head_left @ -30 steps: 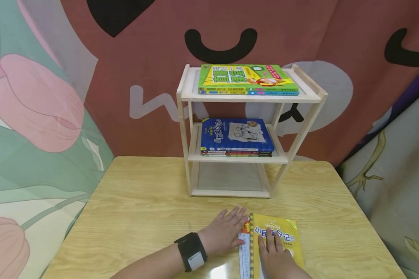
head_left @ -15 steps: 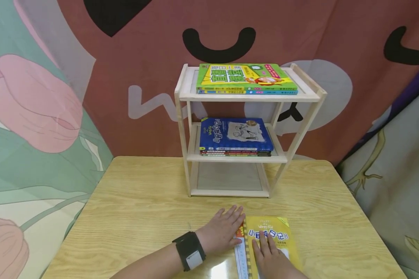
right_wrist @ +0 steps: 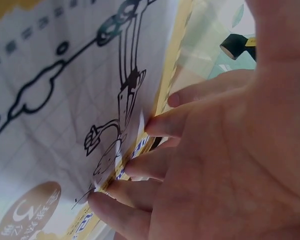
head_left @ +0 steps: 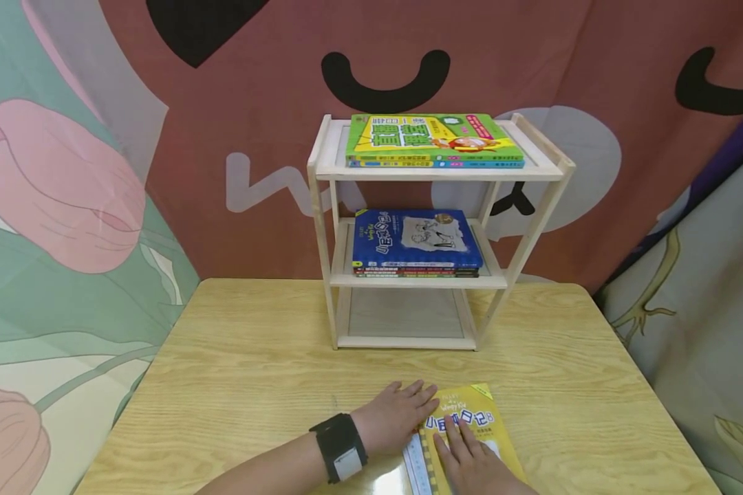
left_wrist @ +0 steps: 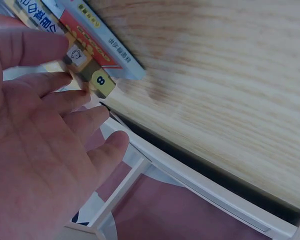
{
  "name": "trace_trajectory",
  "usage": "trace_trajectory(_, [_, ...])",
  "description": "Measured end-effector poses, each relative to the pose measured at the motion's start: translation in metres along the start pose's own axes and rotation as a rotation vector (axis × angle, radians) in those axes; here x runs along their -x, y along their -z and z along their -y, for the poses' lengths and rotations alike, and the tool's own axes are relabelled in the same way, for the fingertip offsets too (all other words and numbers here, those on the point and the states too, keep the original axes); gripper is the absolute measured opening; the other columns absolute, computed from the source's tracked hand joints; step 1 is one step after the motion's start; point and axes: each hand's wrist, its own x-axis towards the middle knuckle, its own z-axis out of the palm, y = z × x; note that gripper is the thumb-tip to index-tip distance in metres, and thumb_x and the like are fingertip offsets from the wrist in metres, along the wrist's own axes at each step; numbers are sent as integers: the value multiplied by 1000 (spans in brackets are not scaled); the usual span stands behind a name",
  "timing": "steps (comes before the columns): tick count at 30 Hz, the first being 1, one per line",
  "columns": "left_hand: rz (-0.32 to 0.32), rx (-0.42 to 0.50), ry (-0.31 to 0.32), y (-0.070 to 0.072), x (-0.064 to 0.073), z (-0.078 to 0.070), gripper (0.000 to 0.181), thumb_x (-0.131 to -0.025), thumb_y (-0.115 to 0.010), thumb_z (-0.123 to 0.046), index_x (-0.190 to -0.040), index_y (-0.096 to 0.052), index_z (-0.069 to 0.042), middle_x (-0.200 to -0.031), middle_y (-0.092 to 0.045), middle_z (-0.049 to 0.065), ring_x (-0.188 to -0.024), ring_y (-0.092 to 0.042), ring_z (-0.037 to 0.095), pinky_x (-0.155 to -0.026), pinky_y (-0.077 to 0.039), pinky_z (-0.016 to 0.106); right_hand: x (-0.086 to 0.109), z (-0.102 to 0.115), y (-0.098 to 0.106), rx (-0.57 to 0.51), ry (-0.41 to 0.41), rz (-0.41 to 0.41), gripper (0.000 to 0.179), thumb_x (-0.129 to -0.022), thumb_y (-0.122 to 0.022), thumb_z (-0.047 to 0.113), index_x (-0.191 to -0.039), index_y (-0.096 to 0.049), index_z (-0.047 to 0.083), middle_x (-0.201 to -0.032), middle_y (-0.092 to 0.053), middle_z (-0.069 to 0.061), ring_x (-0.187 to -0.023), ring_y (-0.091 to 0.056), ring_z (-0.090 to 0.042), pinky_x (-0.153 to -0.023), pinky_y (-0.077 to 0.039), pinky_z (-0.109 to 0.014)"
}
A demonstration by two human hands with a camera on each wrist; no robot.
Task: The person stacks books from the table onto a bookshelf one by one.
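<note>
A yellow comic book lies flat on the wooden table, slightly turned. From under its left edge shows a second book with a pale blue and white strip; the left wrist view gives its red and white spine beside the yellow one. My left hand, with a black band at the wrist, has its extended fingers at the yellow book's upper left corner. Fingers spread, my right hand rests on the cover. The right wrist view has the cover drawing close beside that hand's fingertips.
Behind the books stands a three-tier wooden rack. Green and yellow books lie on its top shelf, and a stack with a blue book on its middle shelf. Printed curtains hang behind and beside the table.
The yellow book has slid left and turned a little, with my right hand moving along on it. My left fingers now overlap its upper left corner. Less of the lower book shows.
</note>
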Motion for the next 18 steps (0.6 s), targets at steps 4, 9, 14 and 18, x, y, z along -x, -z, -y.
trace_trajectory(4, [-6, -15, 4, -1, 0, 0, 58, -95, -53, -39, -148, -33, -25, -155, -27, -5, -141, -30, 16, -110, -36, 39, -1, -1, 2, -56, -20, 38, 108, -75, -26, 85, -143, -35, 2, -152, -21, -28, -136, -27, -47, -94, -44, -57])
trace_trajectory(9, [-37, -86, -2, -2, -2, -2, 57, -94, -54, -40, -146, -36, -25, -153, -31, -5, -137, -37, 14, -107, -39, 38, 0, 2, 2, -52, -67, 57, 109, -73, -25, 86, -143, -36, 4, -150, -22, -30, -133, -29, -50, -94, -41, -63])
trace_trajectory(14, [-32, -137, 15, -5, -7, -3, 55, -94, -52, -40, -145, -36, -29, -152, -33, -8, -135, -40, 12, -106, -40, 36, 1, 10, -5, 48, -135, 25, 109, -71, -16, 89, -140, -43, 8, -146, -33, -29, -127, -39, -50, -89, -47, -59])
trace_trajectory(18, [-4, -162, 22, -3, -7, -2, 56, -94, -51, -44, -145, -35, -30, -153, -31, -9, -135, -40, 12, -106, -40, 36, -1, 17, -11, 51, -155, 0, 108, -73, -18, 88, -137, -48, 7, -142, -40, -29, -123, -43, -52, -76, -54, -52])
